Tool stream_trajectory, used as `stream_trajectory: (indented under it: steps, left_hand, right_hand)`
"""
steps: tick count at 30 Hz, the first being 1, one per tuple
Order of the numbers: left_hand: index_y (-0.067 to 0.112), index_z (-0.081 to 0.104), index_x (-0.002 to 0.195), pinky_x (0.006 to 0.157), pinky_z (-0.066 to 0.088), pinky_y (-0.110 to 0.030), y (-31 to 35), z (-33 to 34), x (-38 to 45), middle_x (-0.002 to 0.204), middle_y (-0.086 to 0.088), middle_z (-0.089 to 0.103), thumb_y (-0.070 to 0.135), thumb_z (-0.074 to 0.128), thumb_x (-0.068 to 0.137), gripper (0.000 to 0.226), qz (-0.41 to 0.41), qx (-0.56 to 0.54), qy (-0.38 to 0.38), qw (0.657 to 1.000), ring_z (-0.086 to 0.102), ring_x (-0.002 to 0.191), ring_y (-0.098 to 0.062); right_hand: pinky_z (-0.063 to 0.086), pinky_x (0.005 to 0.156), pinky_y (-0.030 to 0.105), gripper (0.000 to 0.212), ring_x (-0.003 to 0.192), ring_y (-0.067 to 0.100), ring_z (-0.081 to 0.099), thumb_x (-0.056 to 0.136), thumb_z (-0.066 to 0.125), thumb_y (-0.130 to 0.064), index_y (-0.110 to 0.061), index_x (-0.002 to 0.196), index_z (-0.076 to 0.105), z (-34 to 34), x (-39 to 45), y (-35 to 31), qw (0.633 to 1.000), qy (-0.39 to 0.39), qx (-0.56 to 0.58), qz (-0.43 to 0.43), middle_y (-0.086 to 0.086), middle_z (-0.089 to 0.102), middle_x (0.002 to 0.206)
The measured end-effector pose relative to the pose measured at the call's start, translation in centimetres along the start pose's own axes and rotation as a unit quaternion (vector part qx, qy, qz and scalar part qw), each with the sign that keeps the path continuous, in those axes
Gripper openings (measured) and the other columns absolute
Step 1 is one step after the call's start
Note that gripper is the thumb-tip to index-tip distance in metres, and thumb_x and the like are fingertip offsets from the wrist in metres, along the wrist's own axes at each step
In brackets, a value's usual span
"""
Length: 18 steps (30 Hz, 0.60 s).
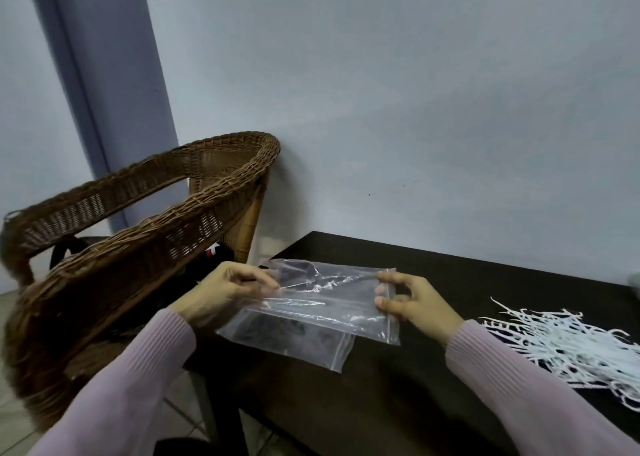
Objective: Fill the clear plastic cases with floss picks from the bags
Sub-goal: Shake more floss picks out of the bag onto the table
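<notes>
A clear, flat zip-top plastic bag [325, 303] is held level just above the near left corner of the dark brown wooden worktop [433, 379], its sealed strip toward the right, and it looks empty, with only creases and glare showing through the film. A second clear plastic bag [294, 341] lies flat on the worktop directly under it, sticking out toward the viewer. The left hand [228, 289] pinches the left edge of the upper bag between thumb and curled fingertips, knuckles turned up. The right hand [412, 303] grips the opposite edge at the zip strip, thumb and forefinger closed on the plastic while the other fingers curl loosely behind it. Both arms wear ribbed pale pink knitted sleeves [512, 379]. To the right, well apart from the bags, a loose heap of white plastic floss picks [571, 348] lies spread on the worktop; the heap is cut off by the right edge of the view and single picks are hard to tell apart. At the far right edge a small pale object is too cropped to make out. Left of the worktop stands a brown woven wicker chair [145, 220] against the pale grey wall [415, 91], with dark things on its seat mostly hidden behind the weave.
</notes>
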State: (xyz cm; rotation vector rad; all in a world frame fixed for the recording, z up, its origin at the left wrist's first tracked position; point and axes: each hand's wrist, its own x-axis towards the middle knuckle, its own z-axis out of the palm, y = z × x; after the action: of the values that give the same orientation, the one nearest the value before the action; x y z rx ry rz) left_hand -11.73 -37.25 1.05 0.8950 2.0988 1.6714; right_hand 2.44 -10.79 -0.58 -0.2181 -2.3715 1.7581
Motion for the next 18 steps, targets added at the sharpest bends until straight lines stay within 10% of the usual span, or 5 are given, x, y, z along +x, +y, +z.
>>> stream_trajectory:
  steps: [7,13,18]
  left_hand:
    - [0.026,0.053,0.126,0.075,0.053,-0.023,-2.2,-2.7,0.9,0.143,0.007,0.041,-0.002,0.075,0.071,0.065,-0.052,0.074,-0.045,0.995,0.048,0.124,-0.034]
    - [0.031,0.027,0.146,0.093,0.051,-0.036,-3.8,-4.4,2.0,0.143,-0.003,0.037,0.026,0.088,0.059,0.107,-0.117,0.130,-0.073,0.982,0.069,0.096,-0.020]
    - [0.039,0.050,0.123,0.085,0.052,-0.024,-4.3,-3.2,2.3,0.131,0.009,0.039,0.015,0.076,0.076,0.059,-0.018,0.237,0.001,0.971,0.054,0.110,-0.010]
  right_hand:
    - [0.054,0.083,0.029,0.056,0.082,0.011,0.063,0.085,0.062,-0.014,-0.024,0.134,0.039,2.0,1.7,0.4,0.995,-0.026,-0.095,0.010,0.004,0.057,0.113]
    - [0.051,0.083,0.024,0.063,0.089,0.009,0.059,0.082,0.066,-0.021,-0.023,0.137,0.037,2.9,2.7,1.4,0.987,-0.009,-0.156,0.032,0.002,0.046,0.131]
    - [0.044,0.091,0.024,0.060,0.090,0.002,0.049,0.083,0.064,-0.034,-0.019,0.136,0.039,3.6,2.6,1.6,0.968,-0.050,-0.239,0.061,0.000,0.051,0.126]
